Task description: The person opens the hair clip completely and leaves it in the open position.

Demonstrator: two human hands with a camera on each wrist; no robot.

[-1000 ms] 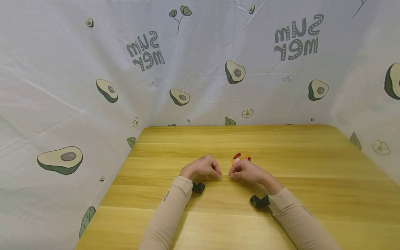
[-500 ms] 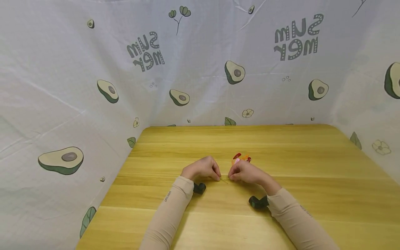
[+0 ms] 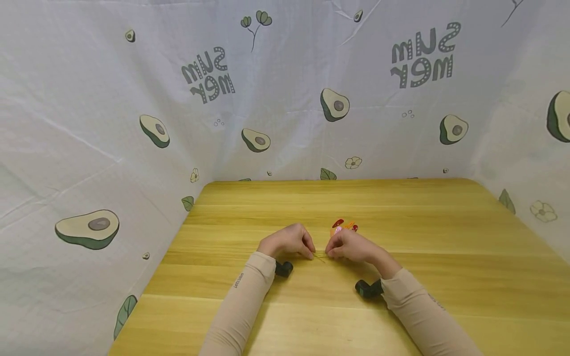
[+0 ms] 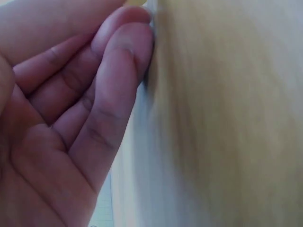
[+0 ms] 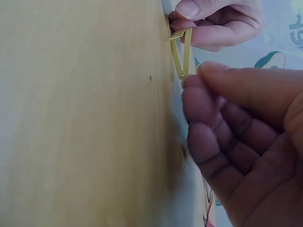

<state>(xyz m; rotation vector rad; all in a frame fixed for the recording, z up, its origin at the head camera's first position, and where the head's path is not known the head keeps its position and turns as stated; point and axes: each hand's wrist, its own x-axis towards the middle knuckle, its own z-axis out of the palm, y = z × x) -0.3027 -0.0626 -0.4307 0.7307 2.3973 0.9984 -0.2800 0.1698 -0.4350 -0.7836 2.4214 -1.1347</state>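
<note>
Left grip (image 3: pixel 289 240) and right grip (image 3: pixel 353 244) pinch a gold clip (image 5: pixel 188 49) between them; the cloth (image 3: pixel 285 74) reads mirrored "summer".

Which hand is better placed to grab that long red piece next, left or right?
Probably the right hand: the long red piece lies just beyond it, farther from the left hand. Both hands pinch the gold-coloured piece, though, so the right would likely have to let go first.

Avocado-print cloth (image 3: pixel 289 74) behind wooden table (image 3: pixel 445 222)
</note>
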